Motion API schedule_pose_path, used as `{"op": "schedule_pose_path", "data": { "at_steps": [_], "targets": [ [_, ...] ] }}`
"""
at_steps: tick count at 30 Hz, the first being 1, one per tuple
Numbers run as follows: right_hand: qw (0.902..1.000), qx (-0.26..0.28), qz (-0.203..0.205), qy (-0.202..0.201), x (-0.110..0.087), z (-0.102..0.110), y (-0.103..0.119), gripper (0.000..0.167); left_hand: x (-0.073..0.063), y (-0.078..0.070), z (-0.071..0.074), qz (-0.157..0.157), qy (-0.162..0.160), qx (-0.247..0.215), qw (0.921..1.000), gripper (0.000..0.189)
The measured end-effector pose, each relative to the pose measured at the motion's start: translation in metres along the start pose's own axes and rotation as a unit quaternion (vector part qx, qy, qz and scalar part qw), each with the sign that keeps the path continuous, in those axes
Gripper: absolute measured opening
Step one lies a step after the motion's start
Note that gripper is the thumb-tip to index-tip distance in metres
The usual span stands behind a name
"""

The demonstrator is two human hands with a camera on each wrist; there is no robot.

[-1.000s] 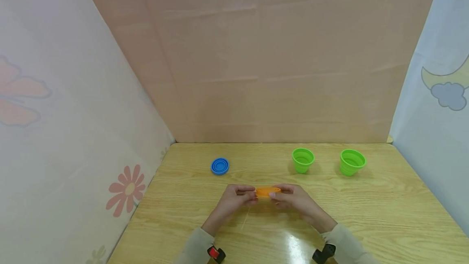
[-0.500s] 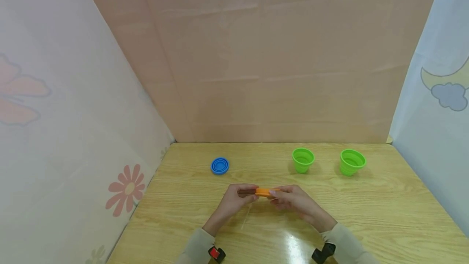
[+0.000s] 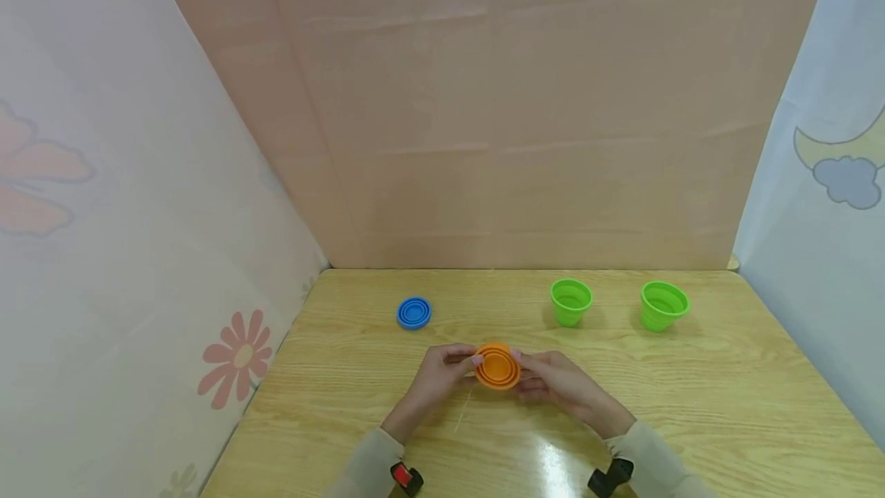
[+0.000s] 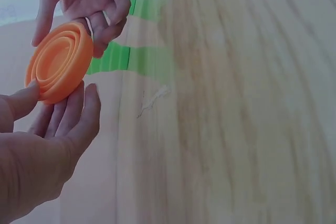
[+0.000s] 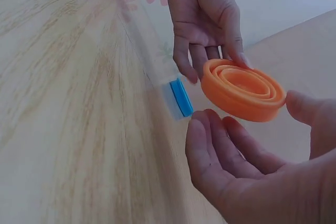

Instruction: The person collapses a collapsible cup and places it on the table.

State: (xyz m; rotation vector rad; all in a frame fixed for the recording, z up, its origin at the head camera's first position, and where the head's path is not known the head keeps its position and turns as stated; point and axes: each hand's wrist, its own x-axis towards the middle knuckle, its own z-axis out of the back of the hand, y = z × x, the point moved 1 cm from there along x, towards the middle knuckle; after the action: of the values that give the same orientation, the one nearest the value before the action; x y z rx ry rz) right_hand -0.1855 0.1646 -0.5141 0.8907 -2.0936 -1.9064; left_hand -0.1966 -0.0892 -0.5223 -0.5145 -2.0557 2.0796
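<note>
An orange collapsible cup (image 3: 497, 366), folded flat into nested rings, is held up over the table between both hands. My left hand (image 3: 442, 373) pinches its left rim, with the thumb on the ringed face and the fingers behind. On the opposite side, my right hand (image 3: 565, 390) grips the rim between thumb and fingers. The left wrist view shows the orange cup (image 4: 59, 64) tilted, its rings facing up. In the right wrist view, the left thumb lies on the far edge of the orange cup (image 5: 244, 90) and the right thumb touches its near edge.
A blue collapsible cup (image 3: 414, 313), also folded flat, lies on the wooden table (image 3: 359, 383) at the back left. Two extended green cups (image 3: 570, 303) (image 3: 664, 306) stand upright at the back right. A brown panel (image 3: 484, 137) rises behind the table, with pale printed walls on either side.
The orange cup has turned from nearly edge-on to showing its ringed face to the head camera. My left thumb has come onto that face. The blue and green cups have not moved.
</note>
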Motion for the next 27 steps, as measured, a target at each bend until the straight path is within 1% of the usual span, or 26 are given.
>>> {"op": "schedule_pose_path", "data": {
  "at_steps": [2, 3, 8, 14, 21, 27],
  "targets": [
    [1.0000, -0.001, 0.008, -0.004, -0.001, 0.000, 0.001, 0.054, 0.001, 0.001, 0.001, 0.010, 0.012, -0.031, 0.9994, 0.033],
    [0.9999, -0.003, 0.013, -0.005, -0.002, 0.000, 0.001, 0.053, 0.002, 0.001, 0.002, 0.017, 0.014, -0.038, 0.9990, 0.033],
    [0.9996, -0.004, 0.028, -0.007, -0.006, 0.000, 0.004, 0.048, 0.003, 0.003, 0.003, 0.041, 0.020, -0.059, 0.9972, 0.035],
    [0.9993, 0.020, 0.031, -0.006, -0.007, 0.000, 0.003, 0.050, 0.005, 0.007, 0.003, 0.080, 0.018, -0.086, 0.9929, 0.029],
    [0.9985, 0.048, 0.026, 0.005, -0.005, 0.001, -0.005, 0.043, 0.003, 0.010, 0.004, 0.096, 0.031, -0.073, 0.9922, 0.027],
    [0.9977, 0.065, 0.015, -0.002, -0.002, 0.003, -0.014, 0.036, 0.002, 0.011, 0.005, 0.108, 0.031, -0.074, 0.9910, 0.026]
  ]
}}
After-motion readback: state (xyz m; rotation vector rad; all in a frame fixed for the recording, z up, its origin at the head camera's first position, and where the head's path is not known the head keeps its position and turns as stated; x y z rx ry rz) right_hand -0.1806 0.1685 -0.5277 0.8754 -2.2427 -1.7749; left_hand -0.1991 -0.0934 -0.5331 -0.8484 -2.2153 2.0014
